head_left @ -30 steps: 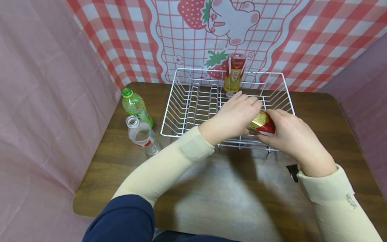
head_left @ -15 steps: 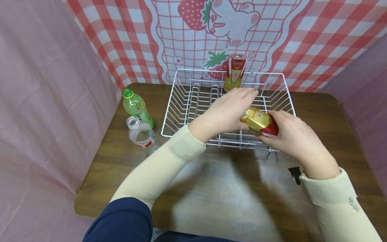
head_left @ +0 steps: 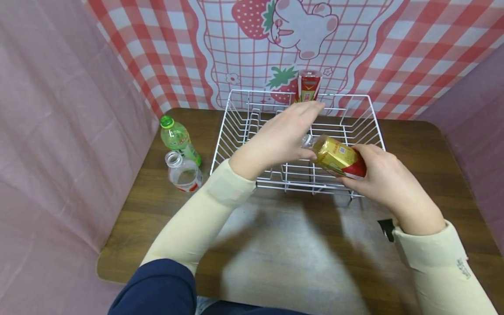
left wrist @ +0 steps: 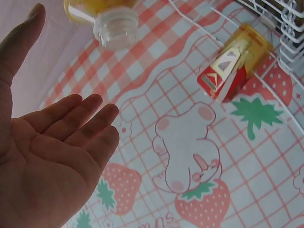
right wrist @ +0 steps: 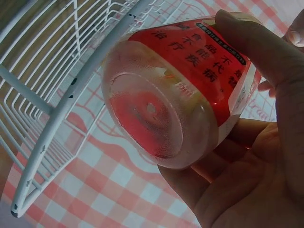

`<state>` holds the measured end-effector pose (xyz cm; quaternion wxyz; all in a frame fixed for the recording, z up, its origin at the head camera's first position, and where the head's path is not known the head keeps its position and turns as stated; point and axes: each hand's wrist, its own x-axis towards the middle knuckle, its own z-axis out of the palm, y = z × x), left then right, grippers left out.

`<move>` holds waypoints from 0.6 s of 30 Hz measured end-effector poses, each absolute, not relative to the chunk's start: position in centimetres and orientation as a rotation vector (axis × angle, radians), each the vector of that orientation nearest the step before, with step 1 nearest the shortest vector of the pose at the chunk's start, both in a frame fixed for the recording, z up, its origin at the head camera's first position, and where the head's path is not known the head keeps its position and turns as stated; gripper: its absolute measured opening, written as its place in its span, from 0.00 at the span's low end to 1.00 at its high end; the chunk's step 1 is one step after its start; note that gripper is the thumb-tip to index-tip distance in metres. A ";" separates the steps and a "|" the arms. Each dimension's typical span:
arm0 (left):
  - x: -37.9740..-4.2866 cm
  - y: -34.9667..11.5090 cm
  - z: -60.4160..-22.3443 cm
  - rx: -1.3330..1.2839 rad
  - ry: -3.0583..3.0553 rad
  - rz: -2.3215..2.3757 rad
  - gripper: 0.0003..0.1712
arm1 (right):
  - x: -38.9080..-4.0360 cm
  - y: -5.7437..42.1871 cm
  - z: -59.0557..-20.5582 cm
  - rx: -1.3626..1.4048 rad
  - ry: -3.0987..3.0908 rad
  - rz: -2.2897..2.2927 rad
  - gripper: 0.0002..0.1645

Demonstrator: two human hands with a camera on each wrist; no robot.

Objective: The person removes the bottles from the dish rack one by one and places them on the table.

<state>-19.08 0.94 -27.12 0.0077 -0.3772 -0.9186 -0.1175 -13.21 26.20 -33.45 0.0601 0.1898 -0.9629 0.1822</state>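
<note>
A plastic bottle with a gold and red label (head_left: 336,155) is tilted over the white wire rack (head_left: 315,188), its clear neck pointing left. My right hand (head_left: 386,181) grips it round the base end, which faces the camera in the right wrist view as a bottle bottom (right wrist: 149,116). My left hand (head_left: 277,138) hovers left of the neck with its fingers extended. In the left wrist view the open palm (left wrist: 57,156) holds nothing, and the bottle's whitish mouth end (left wrist: 116,28) stands apart from it. A similar bottle (head_left: 309,85) stands neck-down at the rack's back.
On the table's left stand a green bottle (head_left: 176,136) with a green cap and a clear open bottle (head_left: 184,173). A red-checked printed backdrop (head_left: 433,61) rises behind the rack. Pink curtain (head_left: 51,131) hangs at the left.
My left hand has drawn away leftward from the held bottle, uncovering its gold label and clear neck. My right hand has shifted slightly right with the bottle.
</note>
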 end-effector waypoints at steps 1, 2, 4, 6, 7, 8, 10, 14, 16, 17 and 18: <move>-19.1 0.7 -27.1 -1.173 -2.869 -0.377 0.62 | -13.2 26.2 -33.5 0.572 -2.915 0.555 0.43; -19.1 0.5 -27.0 -1.169 -2.867 -0.382 0.61 | -13.2 26.2 -33.5 0.567 -2.914 0.558 0.43; -19.1 0.2 -27.0 -1.164 -2.864 -0.397 0.61 | -13.1 26.3 -33.5 0.560 -2.914 0.557 0.43; -19.1 -0.1 -26.9 -1.160 -2.864 -0.416 0.61 | -13.0 26.3 -33.5 0.559 -2.912 0.559 0.43; -19.1 -0.3 -27.0 -1.160 -2.860 -0.422 0.61 | -13.0 26.2 -33.5 0.559 -2.911 0.562 0.43; -19.0 -0.4 -27.0 -1.160 -2.856 -0.425 0.62 | -13.0 26.2 -33.4 0.559 -2.907 0.564 0.43; -19.1 -0.7 -27.0 -1.161 -2.846 -0.440 0.62 | -12.9 26.3 -33.4 0.556 -2.904 0.579 0.43; -19.1 -1.3 -27.0 -1.141 -2.858 -0.475 0.64 | -12.8 26.5 -33.4 0.539 -2.896 0.601 0.44; -19.2 -1.7 -27.0 -1.128 -2.875 -0.507 0.64 | -12.7 26.6 -33.4 0.533 -2.887 0.604 0.44; -19.2 -1.9 -27.1 -1.119 -2.886 -0.518 0.65 | -12.7 26.7 -33.5 0.530 -2.880 0.604 0.43; -19.3 -2.1 -27.2 -1.113 -2.890 -0.537 0.65 | -12.7 26.8 -33.5 0.527 -2.873 0.606 0.43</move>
